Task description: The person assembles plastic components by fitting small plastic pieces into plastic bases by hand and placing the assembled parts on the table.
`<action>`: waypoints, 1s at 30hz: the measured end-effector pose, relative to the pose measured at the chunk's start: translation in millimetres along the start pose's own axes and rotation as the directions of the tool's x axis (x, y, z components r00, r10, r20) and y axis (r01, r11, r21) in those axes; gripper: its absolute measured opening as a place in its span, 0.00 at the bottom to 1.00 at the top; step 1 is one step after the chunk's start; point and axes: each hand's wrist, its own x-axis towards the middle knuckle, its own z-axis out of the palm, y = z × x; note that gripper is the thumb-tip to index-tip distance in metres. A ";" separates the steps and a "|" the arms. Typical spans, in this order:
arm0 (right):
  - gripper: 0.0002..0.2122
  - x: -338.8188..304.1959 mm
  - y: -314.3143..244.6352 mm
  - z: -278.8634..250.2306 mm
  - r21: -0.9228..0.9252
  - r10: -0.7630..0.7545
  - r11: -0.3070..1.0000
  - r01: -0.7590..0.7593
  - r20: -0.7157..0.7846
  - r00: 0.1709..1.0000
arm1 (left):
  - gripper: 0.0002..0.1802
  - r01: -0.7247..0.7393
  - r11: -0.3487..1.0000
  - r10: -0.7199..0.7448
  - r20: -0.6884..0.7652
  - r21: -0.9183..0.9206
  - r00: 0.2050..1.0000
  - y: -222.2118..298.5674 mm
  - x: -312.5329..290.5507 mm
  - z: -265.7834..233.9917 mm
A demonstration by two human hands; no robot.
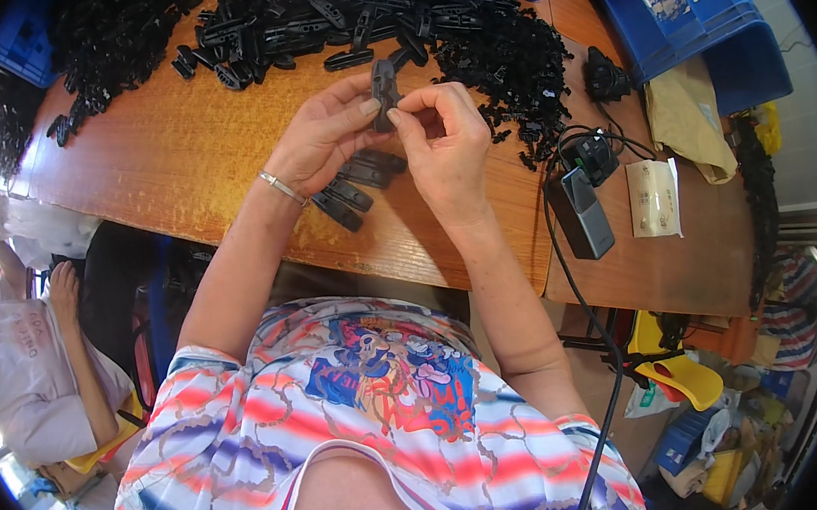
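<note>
A long black plastic part (383,80) stands upright between my two hands above the table. My left hand (332,131) is closed around its left side, thumb on the face of the part. With thumb and index finger pinched, my right hand (447,140) meets the part's lower right side; whether a small piece sits in that pinch is hidden. Below my hands, several similar black plastic parts (344,202) lie side by side on the wooden table (216,165). A silvery bracelet (282,187) circles my left wrist.
Heaps of long black parts (310,21) and small black pieces (499,62) cover the far side. At right are a power bank (582,215) with cables, a white packet (654,198) and a blue bin (690,26). Another person (38,355) sits at far left.
</note>
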 end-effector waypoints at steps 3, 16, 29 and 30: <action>0.08 -0.7 -3.8 -0.7 0.052 0.053 0.997 -0.054 0.016 0.998 | 0.25 -0.014 1.000 0.014 0.020 -0.021 1.000 0.3 -0.2 1.4; 0.07 -0.9 -2.0 -10.5 0.017 -0.008 1.000 0.006 0.077 0.997 | 0.25 0.054 0.998 -0.055 -0.020 -0.038 0.998 0.4 -0.9 -7.1; 0.07 10.0 -5.7 -22.8 -0.044 -0.144 0.986 0.163 0.285 0.948 | 0.20 0.092 0.988 -0.080 -0.098 0.121 0.992 6.1 -6.2 -5.4; 0.07 10.1 -3.9 -23.3 -0.044 -0.144 0.986 0.163 0.286 0.947 | 0.20 0.102 0.985 -0.091 -0.079 0.142 0.993 6.0 -7.1 -9.2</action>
